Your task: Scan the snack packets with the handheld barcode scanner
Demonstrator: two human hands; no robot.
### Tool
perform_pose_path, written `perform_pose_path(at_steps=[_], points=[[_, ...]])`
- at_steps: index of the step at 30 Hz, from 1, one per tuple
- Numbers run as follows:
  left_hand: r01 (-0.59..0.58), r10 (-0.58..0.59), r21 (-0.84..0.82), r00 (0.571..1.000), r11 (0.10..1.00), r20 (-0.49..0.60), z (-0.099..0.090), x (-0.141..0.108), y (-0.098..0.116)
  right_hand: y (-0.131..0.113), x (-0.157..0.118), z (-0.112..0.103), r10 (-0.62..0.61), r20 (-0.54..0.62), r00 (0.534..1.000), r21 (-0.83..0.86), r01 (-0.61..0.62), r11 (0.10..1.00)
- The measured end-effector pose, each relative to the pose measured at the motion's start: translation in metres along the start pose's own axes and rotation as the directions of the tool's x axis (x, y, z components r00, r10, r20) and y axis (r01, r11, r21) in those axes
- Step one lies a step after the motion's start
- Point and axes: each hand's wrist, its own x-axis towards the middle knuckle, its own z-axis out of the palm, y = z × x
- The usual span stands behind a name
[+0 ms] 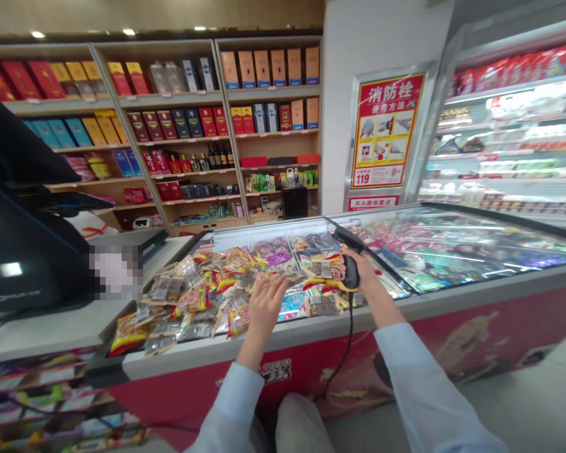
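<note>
In my right hand (358, 267) is a black barcode scanner (351, 270), its head tilted up and its cable hanging down the front of the freezer. My left hand (266, 305) is over the pile of snack packets (193, 299), palm down with its fingers stretched out and nothing visible in it. Red and yellow packets and clear packets with brown contents lie spread on the glass top. One packet with a white label (323, 269) lies just left of the scanner.
A glass-topped chest freezer (311, 333) spans the front. On the left a counter (51, 330) holds a black checkout terminal (28, 251). Behind stand shelves of boxes (188, 94), a fire hydrant sign (387, 132) and a lit refrigerated display (504, 151).
</note>
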Motion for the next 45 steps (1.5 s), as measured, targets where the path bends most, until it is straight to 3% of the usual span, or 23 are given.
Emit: perform_pose_path(at_steps=[5, 9, 13, 24, 40, 45], points=[[-0.141, 0.188, -0.222, 0.96, 0.965, 0.208, 0.037, -0.016, 0.036, 0.001, -0.008, -0.058, -0.002, -0.143, 0.99, 0.049, 0.009, 0.999], [-0.098, 0.223, -0.323, 0.899, 0.941, 0.378, 0.053, -0.024, 0.049, 0.011, -0.009, -0.089, 0.039, -0.216, 0.976, 0.036, -0.032, 0.999], [-0.027, 0.219, -0.379, 0.854, 0.925, 0.472, 0.06, -0.024, 0.055, 0.024, -0.005, -0.107, 0.036, -0.287, 0.957, 0.019, -0.032, 0.999], [0.06, 0.189, -0.385, 0.794, 0.921, 0.577, 0.066, -0.017, 0.061, 0.03, -0.001, -0.113, 0.148, -0.275, 0.95, -0.006, -0.156, 0.988], [0.084, 0.174, -0.405, 0.811, 0.911, 0.559, 0.06, -0.013, 0.062, 0.035, 0.004, -0.116, 0.125, -0.266, 0.956, -0.026, -0.137, 0.99], [0.144, 0.144, -0.442, 0.819, 0.885, 0.555, 0.055, -0.011, 0.061, 0.028, -0.001, -0.112, 0.151, -0.27, 0.951, -0.006, -0.159, 0.987]])
